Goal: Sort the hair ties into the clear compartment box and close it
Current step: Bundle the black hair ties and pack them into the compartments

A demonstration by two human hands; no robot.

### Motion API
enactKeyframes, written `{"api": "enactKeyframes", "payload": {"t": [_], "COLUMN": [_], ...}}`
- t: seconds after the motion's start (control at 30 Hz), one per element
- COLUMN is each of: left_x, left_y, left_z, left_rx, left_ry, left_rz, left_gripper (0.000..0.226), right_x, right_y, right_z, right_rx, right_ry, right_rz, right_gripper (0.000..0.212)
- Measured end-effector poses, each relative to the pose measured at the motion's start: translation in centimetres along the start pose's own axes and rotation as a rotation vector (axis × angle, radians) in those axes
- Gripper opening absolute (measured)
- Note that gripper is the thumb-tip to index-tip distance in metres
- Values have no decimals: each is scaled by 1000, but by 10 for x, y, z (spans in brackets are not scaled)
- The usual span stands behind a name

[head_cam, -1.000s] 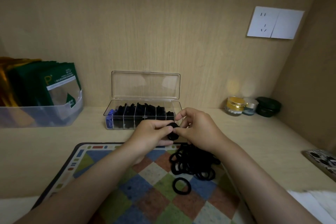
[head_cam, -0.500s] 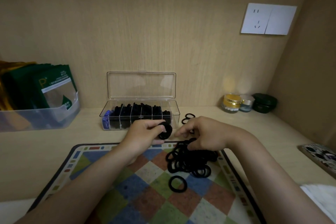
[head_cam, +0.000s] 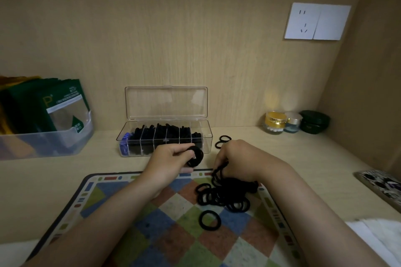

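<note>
The clear compartment box stands open against the back wall, lid upright. Its compartments hold black hair ties, and the leftmost holds blue ones. My left hand holds a small stack of black hair ties just in front of the box. My right hand pinches a black tie at the top of the loose pile of black hair ties on the mat. One single tie lies apart, nearer to me. Two more ties lie on the desk right of the box.
A checkered mat covers the desk's near middle. A translucent bin with green packets stands at the left. Small jars and a dark green case sit at the back right. A patterned object lies at the right edge.
My hands have separated. The right hand dropped from the stack onto the pile and pinched a tie there; the left hand keeps the stack near the box.
</note>
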State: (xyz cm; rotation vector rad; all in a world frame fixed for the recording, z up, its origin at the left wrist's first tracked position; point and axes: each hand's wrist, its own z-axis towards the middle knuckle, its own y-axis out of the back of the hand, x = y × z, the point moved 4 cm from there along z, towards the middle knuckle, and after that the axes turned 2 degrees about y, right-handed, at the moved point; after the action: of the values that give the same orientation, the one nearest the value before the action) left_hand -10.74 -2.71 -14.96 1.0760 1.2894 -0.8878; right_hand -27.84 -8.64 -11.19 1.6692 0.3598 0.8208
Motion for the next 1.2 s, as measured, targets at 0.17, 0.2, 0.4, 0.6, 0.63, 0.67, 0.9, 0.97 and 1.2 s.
{"api": "enactKeyframes", "payload": {"t": [0.17,0.2,0.4,0.6,0.63,0.67,0.9,0.97,1.2], "left_x": [0,0,-2,-3,-4,-5,-3,-3,-1], "left_y": [0,0,-6,-14,-15,-15,-13,-11,0], "left_z": [0,0,-3,-5,-6,-7,-7,-5,1], "left_rx": [-17,-24,52,180,191,184,62,54,0], "left_ry": [-20,-31,-1,58,44,13,-35,-44,-25], "left_rz": [12,23,-133,-231,-223,-182,-109,-126,-183], "left_gripper": [28,29,26,30,34,38,34,31,26], "right_x": [1,3,11,5,5,5,7,9,4], "right_y": [6,9,9,0,0,0,-3,-3,1], "right_z": [-1,-2,-3,5,5,5,9,8,4], "right_rx": [-103,-146,-234,-339,-355,-374,-376,-282,-238], "right_ry": [45,47,-36,-191,-204,-209,-133,-92,-113], "right_rz": [174,287,761,686,663,642,567,712,1012], "right_gripper": [11,12,7,8,8,7,6,6,14]}}
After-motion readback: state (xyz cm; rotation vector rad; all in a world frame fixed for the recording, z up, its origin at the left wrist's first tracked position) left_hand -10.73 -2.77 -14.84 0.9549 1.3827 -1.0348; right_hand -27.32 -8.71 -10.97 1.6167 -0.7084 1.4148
